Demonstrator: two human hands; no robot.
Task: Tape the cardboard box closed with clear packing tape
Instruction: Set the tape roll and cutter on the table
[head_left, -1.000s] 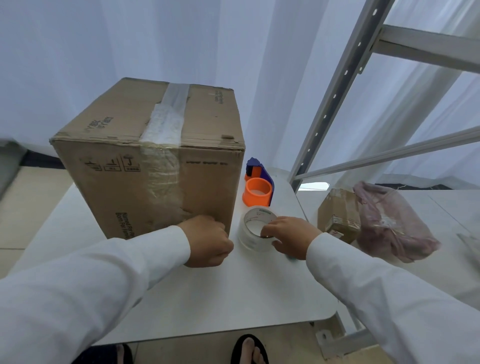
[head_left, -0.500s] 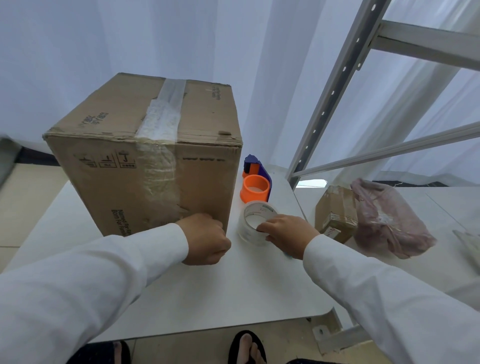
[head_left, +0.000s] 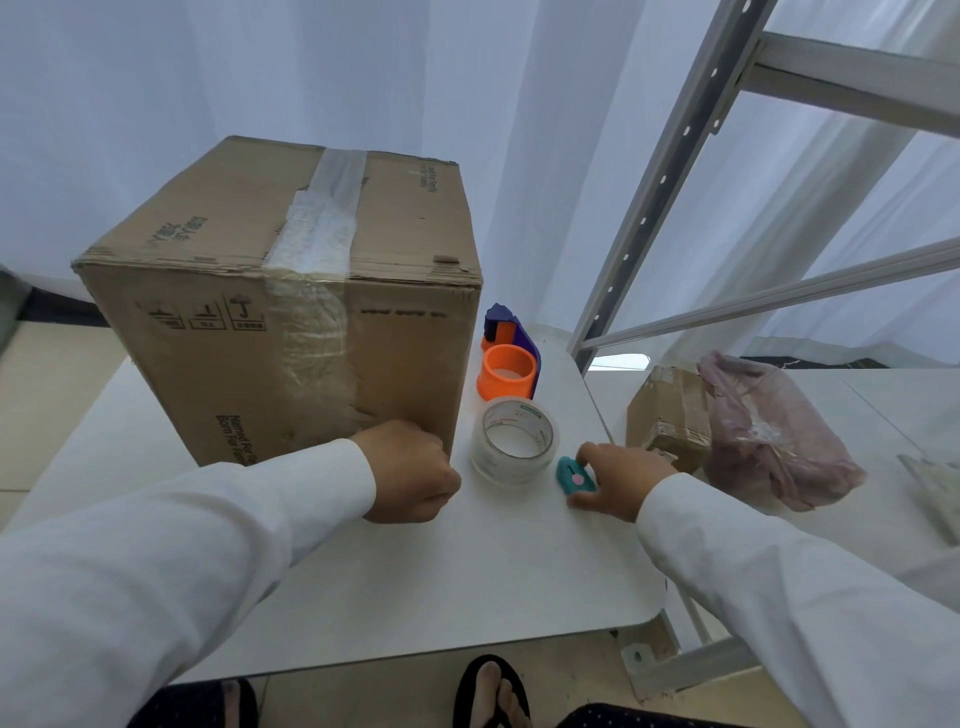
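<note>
The cardboard box stands on the white table, its flaps down, with clear tape running over the top seam and down the front face. My left hand is a closed fist pressed against the box's lower front corner; nothing shows in it. A roll of clear packing tape lies flat just right of the box, with no hand on it. My right hand is right of the roll, with forefinger and thumb pinching a small teal cutter that lies on the table.
An orange and purple tape dispenser stands behind the roll. Right of the table a small cardboard parcel and a pinkish plastic bag lie on another surface. A grey metal rack rises at the right. White curtains hang behind.
My right hand has let go of the tape roll and moved right onto the teal cutter, now in sight. The left fist has stayed at the box.
</note>
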